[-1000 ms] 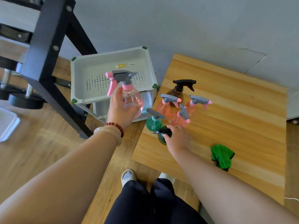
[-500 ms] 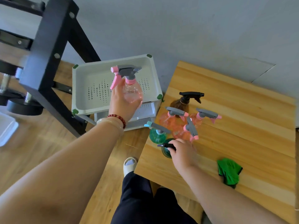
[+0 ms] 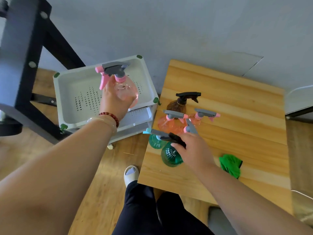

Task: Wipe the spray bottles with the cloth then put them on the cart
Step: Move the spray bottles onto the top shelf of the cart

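I read the step in hand as placing one bottle on the cart. The left hand (image 3: 115, 100) grasps the pink bottle (image 3: 126, 89) by its body, fingers wrapped round it. It holds the bottle upright above the top tray of the cart (image 3: 67, 85), not yet set down. The right hand (image 3: 194, 151) is over the worktop (image 3: 237, 102), fingers curled on the black spray head of the green bottle (image 3: 170, 156), which stands near the left edge among the other bottles. The cloth (image 3: 230, 164) lies bunched on the worktop just right of that hand, touched by neither hand. The next move calls for lowering the pink bottle onto the tray floor, releasing it, then wiping the green bottle with the cloth.
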`<action>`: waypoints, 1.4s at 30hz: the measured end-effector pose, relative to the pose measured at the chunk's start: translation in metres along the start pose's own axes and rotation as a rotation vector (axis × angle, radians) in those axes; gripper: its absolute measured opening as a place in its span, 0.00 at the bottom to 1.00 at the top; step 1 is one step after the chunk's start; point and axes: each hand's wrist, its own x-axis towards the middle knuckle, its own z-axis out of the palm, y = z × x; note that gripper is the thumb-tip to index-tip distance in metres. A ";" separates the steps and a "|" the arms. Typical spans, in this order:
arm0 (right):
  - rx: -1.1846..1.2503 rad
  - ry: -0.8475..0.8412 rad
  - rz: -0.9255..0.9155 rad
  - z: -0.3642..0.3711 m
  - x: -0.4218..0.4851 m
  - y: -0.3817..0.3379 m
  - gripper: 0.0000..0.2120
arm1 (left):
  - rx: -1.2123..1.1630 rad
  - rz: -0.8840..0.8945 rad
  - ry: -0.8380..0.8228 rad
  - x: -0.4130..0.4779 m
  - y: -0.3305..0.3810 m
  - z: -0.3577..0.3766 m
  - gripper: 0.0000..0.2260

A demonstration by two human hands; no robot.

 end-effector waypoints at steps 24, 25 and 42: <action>0.161 0.143 -0.137 -0.110 0.100 -0.148 0.14 | -0.115 -0.066 0.029 0.013 0.014 -0.061 0.31; 0.160 0.154 -0.145 -0.106 0.110 -0.151 0.14 | -0.115 -0.073 0.030 0.019 0.011 -0.060 0.31; -0.059 0.036 -0.167 -0.014 0.281 -0.155 0.03 | -0.043 -0.090 -0.053 0.132 -0.065 -0.023 0.24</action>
